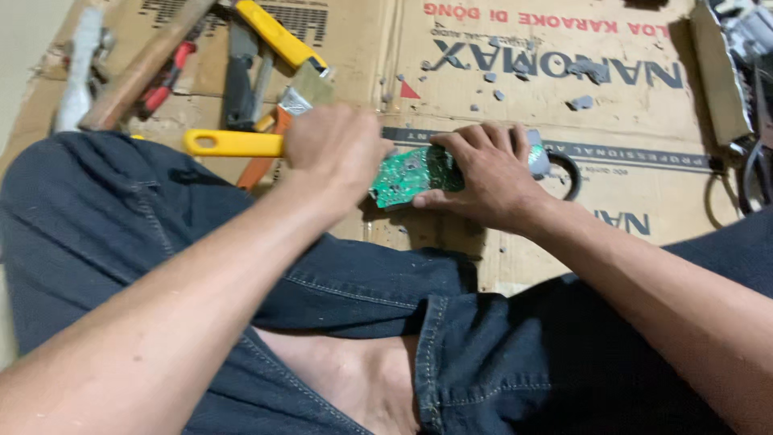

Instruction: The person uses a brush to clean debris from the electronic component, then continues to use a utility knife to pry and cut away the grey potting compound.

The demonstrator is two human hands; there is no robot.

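A person sits cross-legged on the floor over flattened cardboard (628,189) that serves as a work mat, keeping grey debris (581,102) off the floor. At far left, a wooden-handled hammer (141,68) lies beside red-handled pliers (165,80), a second yellow-handled tool (278,34) and a paintbrush (302,95), all within arm's reach. The left hand (334,153) is closed in a fist around a yellow-handled tool (229,143), its working end hidden behind the knuckles and apparently aimed at the board. A green circuit board (415,173) lies on the cardboard between the two hands. The right hand (487,173) presses down flat on it, fingers spread, seemingly to pin it steady against the tool's push. A dark cable loop (570,173) curls just beyond the right hand.
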